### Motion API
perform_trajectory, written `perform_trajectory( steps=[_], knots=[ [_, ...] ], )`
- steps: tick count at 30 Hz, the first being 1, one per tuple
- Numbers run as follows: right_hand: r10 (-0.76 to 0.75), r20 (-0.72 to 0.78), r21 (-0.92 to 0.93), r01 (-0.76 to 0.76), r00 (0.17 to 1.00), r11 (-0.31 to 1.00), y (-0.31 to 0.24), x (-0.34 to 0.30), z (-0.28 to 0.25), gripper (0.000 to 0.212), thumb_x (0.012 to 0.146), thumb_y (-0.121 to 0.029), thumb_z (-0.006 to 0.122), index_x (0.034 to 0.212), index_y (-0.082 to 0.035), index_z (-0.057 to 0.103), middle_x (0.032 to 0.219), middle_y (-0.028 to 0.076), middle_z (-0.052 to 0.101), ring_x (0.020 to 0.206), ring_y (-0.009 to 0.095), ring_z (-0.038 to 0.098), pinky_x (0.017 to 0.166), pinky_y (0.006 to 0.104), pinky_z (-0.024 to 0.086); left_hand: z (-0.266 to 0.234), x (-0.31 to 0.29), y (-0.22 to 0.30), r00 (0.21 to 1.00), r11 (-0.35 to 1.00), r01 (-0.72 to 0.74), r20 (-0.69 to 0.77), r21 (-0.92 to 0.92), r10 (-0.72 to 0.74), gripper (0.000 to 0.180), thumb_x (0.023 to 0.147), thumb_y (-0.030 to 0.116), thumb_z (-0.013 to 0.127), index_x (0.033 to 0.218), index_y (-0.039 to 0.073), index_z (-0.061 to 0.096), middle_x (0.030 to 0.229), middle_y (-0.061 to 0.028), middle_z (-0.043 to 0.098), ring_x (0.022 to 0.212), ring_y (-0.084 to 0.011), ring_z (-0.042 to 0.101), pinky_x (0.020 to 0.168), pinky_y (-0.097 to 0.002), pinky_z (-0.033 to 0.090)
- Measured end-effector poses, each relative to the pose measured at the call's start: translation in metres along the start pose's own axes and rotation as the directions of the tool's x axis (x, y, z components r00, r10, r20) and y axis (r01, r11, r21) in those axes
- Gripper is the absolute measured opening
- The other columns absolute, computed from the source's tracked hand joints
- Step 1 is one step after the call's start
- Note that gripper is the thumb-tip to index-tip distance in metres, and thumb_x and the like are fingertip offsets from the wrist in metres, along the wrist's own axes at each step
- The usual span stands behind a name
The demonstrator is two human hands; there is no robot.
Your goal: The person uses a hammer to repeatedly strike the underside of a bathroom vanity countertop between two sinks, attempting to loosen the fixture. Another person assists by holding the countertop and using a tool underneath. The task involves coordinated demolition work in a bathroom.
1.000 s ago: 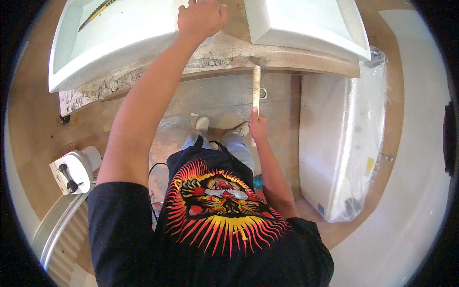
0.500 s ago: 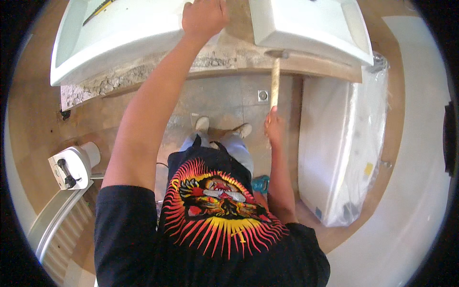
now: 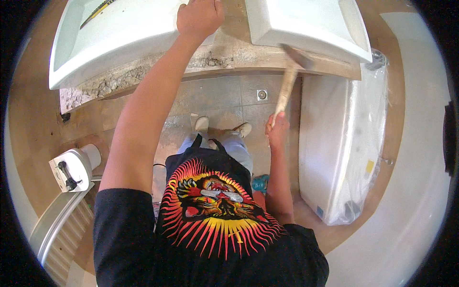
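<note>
My right hand [image 3: 278, 130] is closed around the wooden handle of a hammer [image 3: 287, 88]. The dark head, smeared by motion, is by the front edge of the counter [image 3: 241, 58], below the right washbasin [image 3: 311, 38]. At the top of the view my left hand [image 3: 201, 19] is a fist at the right end of the left washbasin [image 3: 114, 57], next to the gap between the two white basins. Its fingertips point away, and what they grip, if anything, is hidden. A yellow and black utility knife [image 3: 98, 13] lies in the left basin.
Rough mortar [image 3: 112, 83] covers part of the counter front. At right stands a white bathtub [image 3: 325, 143] partly wrapped in plastic. A toilet [image 3: 79, 167] with a black tool on it is at left, near a radiator [image 3: 60, 244]. A drain [image 3: 262, 94] sits in the tiled floor.
The hammer has swung: its head has shifted to the right and its handle now slants. My left hand stays at the basin, nearly unmoved.
</note>
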State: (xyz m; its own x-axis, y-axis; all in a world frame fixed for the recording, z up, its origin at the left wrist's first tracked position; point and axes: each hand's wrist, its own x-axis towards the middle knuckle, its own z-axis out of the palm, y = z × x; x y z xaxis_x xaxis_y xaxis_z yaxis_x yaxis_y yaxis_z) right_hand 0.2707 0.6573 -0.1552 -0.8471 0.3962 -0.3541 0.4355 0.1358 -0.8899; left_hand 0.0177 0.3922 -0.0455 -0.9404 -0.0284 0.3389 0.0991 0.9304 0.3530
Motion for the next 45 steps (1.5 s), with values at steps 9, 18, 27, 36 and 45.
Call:
perform_trajectory(
  steps=[9, 18, 27, 36, 45],
  knots=[
    [0.168, -0.009, -0.203, -0.166, 0.986, 0.965, 0.044, 0.026, -0.014, 0.059, 0.097, -0.052, 0.037, 0.06, -0.007, 0.048, 0.052, -0.001, 0.04, 0.047, 0.012, 0.041, 0.045, 0.0311, 0.034, 0.009, 0.003, -0.003, 0.997, 0.999, -0.034, -0.073, 0.0, 0.034, 0.035, 0.086, 0.023, 0.044, 0.109, -0.001, 0.056, 0.119, -0.0212, 0.058, 0.093, -0.0357, 0.063, 0.081, -0.0491, 0.049],
    [0.017, 0.021, 0.05, -0.018, 1.0, 0.999, 0.074, 0.039, -0.008, 0.056, 0.094, -0.059, 0.042, 0.067, -0.01, 0.047, 0.052, -0.002, 0.042, 0.043, 0.01, 0.04, 0.039, 0.0279, 0.029, 0.012, 0.001, 0.0, 0.99, 0.998, -0.059, -0.127, -0.008, 0.058, 0.036, 0.087, 0.023, 0.043, 0.109, -0.002, 0.057, 0.116, -0.0199, 0.059, 0.091, -0.0363, 0.063, 0.08, -0.0487, 0.05],
    [-0.049, -0.057, 0.27, 0.063, 0.997, 0.961, 0.014, 0.023, -0.035, 0.06, 0.091, -0.064, 0.039, 0.075, -0.008, 0.051, 0.056, -0.001, 0.045, 0.041, 0.01, 0.041, 0.036, 0.0252, 0.031, -0.002, 0.001, 0.003, 0.999, 1.0, 0.002, 0.034, -0.031, -0.001, 0.036, 0.085, 0.024, 0.045, 0.11, 0.0, 0.057, 0.12, -0.0198, 0.058, 0.091, -0.0371, 0.063, 0.08, -0.0494, 0.05],
    [0.159, 0.005, -0.159, -0.157, 0.987, 0.975, -0.002, 0.023, -0.03, 0.05, 0.096, -0.048, 0.044, 0.076, -0.003, 0.054, 0.064, 0.007, 0.052, 0.055, 0.019, 0.05, 0.053, 0.0331, 0.041, 0.014, -0.002, -0.009, 0.994, 1.0, -0.019, -0.104, 0.001, 0.019, 0.035, 0.086, 0.024, 0.045, 0.109, 0.0, 0.056, 0.121, -0.0189, 0.057, 0.094, -0.0366, 0.062, 0.081, -0.0501, 0.049],
    [-0.269, 0.061, -0.377, 0.271, 0.961, 0.885, 0.088, 0.059, -0.026, 0.048, 0.094, -0.052, 0.046, 0.076, -0.008, 0.05, 0.055, 0.002, 0.046, 0.04, 0.012, 0.044, 0.037, 0.0261, 0.034, 0.011, 0.0, -0.002, 0.997, 0.999, -0.043, -0.058, -0.01, 0.042, 0.037, 0.086, 0.023, 0.045, 0.112, 0.0, 0.056, 0.122, -0.0199, 0.057, 0.096, -0.0359, 0.062, 0.082, -0.0481, 0.049]
  ],
)
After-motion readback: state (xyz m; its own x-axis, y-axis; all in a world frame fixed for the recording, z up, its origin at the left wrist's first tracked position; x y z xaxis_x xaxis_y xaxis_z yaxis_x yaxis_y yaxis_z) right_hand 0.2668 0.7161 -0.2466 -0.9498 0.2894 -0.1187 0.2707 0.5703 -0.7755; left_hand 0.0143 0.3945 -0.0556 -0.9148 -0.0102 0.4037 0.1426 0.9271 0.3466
